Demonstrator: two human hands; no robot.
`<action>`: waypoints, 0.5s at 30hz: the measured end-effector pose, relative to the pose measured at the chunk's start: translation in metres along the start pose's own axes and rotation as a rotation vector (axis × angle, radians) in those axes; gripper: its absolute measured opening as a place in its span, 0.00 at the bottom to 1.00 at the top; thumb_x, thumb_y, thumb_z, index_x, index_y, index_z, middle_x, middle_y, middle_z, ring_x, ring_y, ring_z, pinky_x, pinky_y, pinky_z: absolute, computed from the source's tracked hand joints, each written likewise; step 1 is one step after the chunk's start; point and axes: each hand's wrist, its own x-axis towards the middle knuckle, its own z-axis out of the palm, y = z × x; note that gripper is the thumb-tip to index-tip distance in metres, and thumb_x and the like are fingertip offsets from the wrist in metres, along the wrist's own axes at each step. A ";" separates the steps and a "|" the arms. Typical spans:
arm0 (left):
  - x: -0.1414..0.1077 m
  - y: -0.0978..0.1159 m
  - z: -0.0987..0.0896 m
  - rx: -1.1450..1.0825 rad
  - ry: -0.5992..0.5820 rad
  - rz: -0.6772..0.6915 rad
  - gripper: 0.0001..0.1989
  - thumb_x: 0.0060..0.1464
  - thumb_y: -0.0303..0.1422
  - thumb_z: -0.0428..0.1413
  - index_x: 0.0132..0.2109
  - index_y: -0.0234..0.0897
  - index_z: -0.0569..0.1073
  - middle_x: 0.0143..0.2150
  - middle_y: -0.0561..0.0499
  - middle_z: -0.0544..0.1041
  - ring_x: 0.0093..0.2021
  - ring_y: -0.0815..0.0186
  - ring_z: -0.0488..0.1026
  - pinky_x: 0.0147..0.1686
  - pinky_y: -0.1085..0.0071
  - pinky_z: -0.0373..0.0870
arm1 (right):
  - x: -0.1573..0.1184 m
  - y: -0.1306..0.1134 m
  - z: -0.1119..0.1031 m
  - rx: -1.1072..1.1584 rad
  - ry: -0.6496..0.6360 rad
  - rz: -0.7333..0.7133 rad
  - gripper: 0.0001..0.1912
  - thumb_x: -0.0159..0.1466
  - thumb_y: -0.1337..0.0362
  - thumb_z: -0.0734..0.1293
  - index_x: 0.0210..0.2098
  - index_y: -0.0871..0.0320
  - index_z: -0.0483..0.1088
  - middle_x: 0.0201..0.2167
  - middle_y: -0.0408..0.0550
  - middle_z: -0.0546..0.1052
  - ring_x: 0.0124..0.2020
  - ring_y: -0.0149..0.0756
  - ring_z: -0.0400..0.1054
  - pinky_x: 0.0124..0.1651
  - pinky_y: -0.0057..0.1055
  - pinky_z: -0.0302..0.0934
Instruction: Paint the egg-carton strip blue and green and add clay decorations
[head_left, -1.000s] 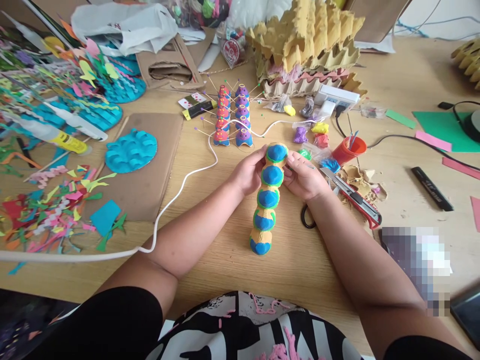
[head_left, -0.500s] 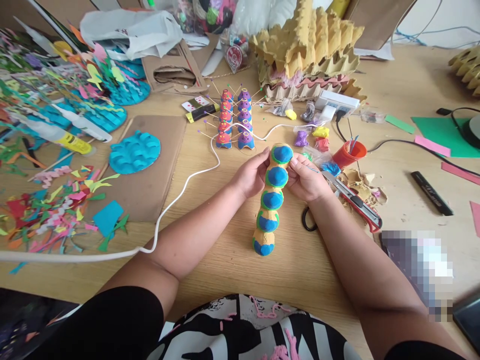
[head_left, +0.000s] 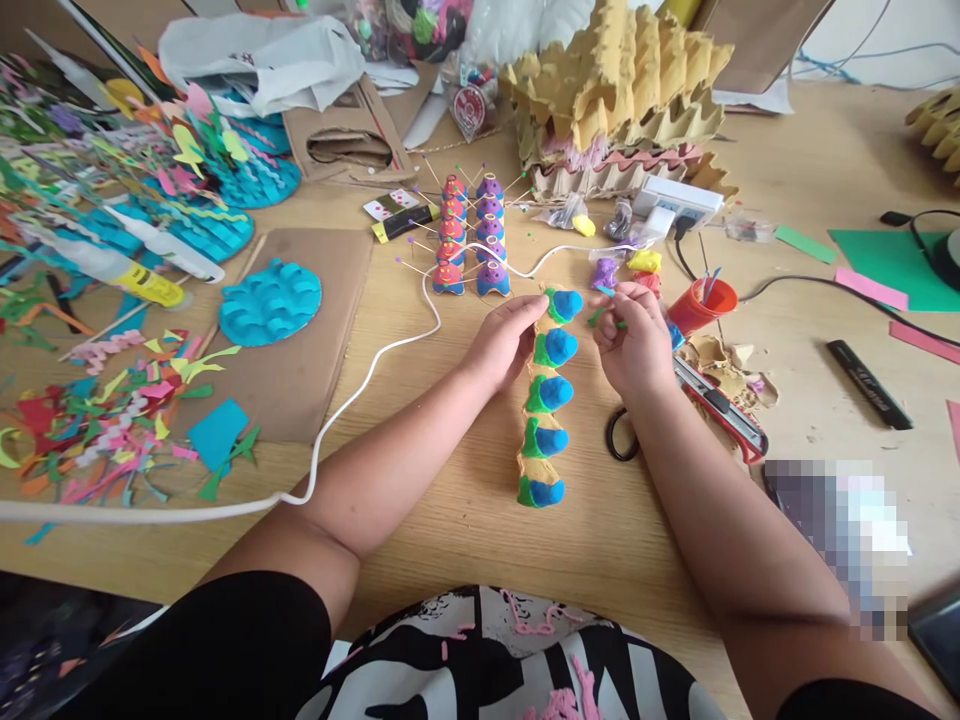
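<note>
My left hand (head_left: 504, 345) pinches the top end of a strip cut from an egg carton (head_left: 550, 392). Blue clay covers its row of bumps, with green clay around their bases, and the strip is turned so the bumps face right. To the right of it, my right hand (head_left: 637, 342) is closed, fingers curled, on a thin light-blue stick whose tip (head_left: 606, 291) pokes out; most of the stick is hidden. Beyond the hands stand a red clay-covered carton strip (head_left: 450, 235) and a purple one (head_left: 490, 235), with pins stuck in both.
An orange cup (head_left: 705, 303), a red utility knife (head_left: 720, 405) and carton scraps (head_left: 739, 370) lie at right. A white cable (head_left: 375, 360) crosses the table. Stacked egg trays (head_left: 615, 90) stand behind. Paper cuttings (head_left: 127, 415) and a blue disc (head_left: 270, 303) are at left.
My right hand has let go of the strip's top end and moved right, its fingers curled. In my left hand the strip has rolled, so the bumps now point right and more green shows.
</note>
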 end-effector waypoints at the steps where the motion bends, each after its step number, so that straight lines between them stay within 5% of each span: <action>1: 0.000 0.000 0.000 -0.007 0.004 -0.001 0.12 0.59 0.40 0.72 0.39 0.37 0.82 0.32 0.54 0.84 0.29 0.69 0.80 0.34 0.73 0.76 | 0.000 -0.002 0.000 -0.011 -0.002 -0.031 0.17 0.57 0.58 0.79 0.36 0.50 0.68 0.31 0.38 0.81 0.22 0.24 0.54 0.24 0.24 0.51; 11: 0.007 -0.010 -0.007 0.051 -0.042 0.058 0.15 0.59 0.43 0.73 0.38 0.37 0.83 0.35 0.52 0.85 0.33 0.67 0.81 0.38 0.71 0.77 | -0.002 -0.005 0.003 -0.225 -0.172 -0.228 0.25 0.60 0.39 0.81 0.35 0.50 0.71 0.28 0.38 0.72 0.23 0.25 0.53 0.25 0.30 0.50; 15: 0.008 -0.013 -0.009 0.052 -0.111 0.096 0.15 0.58 0.44 0.73 0.38 0.37 0.84 0.34 0.53 0.84 0.33 0.68 0.80 0.39 0.72 0.76 | -0.005 -0.004 0.002 -0.418 -0.177 -0.329 0.25 0.61 0.37 0.79 0.37 0.50 0.75 0.29 0.39 0.71 0.29 0.29 0.62 0.33 0.32 0.60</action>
